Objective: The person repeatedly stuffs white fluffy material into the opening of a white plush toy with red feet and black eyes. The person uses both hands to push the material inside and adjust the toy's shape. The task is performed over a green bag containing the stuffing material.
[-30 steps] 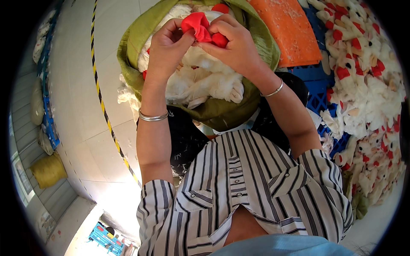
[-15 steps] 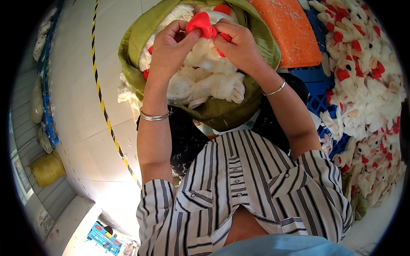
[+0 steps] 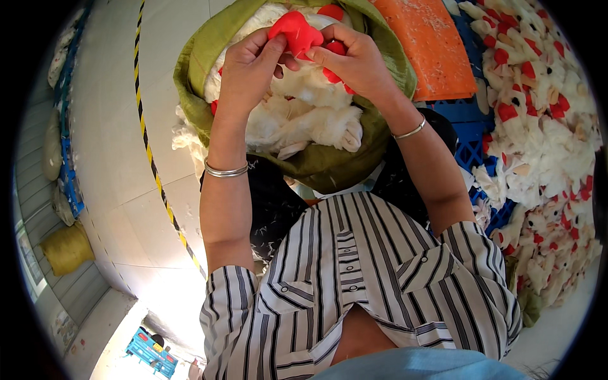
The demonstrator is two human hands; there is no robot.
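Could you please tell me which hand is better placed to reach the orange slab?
Probably the right hand: it is nearer the orange slab, while the left hand is beyond the red fabric.

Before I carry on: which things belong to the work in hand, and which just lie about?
Likely in use: red fabric in left hand and right hand; green sack; white plush pieces; maybe plush heap.

Likely lying about: yellow bundle; distant blue crate; orange slab.

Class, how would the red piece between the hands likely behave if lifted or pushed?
The red piece is probably floppy: it looks bent between the left hand and right hand. It's likely light, being merely pinched; its uneven shape suggests little rolling.
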